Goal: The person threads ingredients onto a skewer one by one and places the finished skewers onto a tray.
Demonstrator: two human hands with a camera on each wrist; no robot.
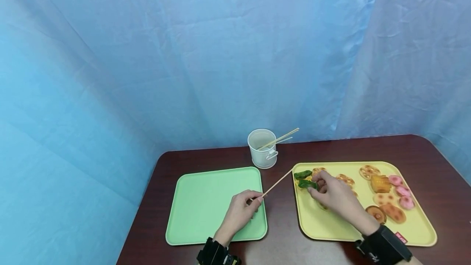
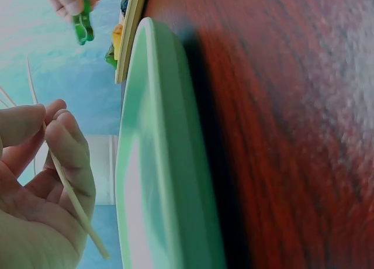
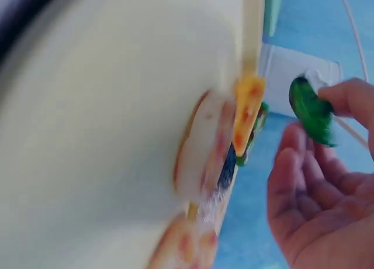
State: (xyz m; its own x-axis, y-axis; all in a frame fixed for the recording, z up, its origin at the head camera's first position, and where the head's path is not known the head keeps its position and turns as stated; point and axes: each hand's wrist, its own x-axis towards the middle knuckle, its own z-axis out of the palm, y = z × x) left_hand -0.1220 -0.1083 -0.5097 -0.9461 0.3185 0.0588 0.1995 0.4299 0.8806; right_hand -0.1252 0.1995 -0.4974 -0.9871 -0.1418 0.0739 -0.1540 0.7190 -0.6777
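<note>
My left hand pinches a thin wooden skewer over the right edge of the green tray. The skewer slants up and away to the right, and its lower end runs across the palm in the left wrist view. Above the left part of the yellow tray, my right hand holds a curved green pepper piece by its fingertips. That piece is raised off the tray in the right wrist view. Another green piece lies at the tray's far left corner.
A white bucket with a few skewers stands behind the trays. On the yellow tray lie lotus-root-like slices, a yellow chunk, pink pieces, a brown mushroom-like piece and an orange-brown piece.
</note>
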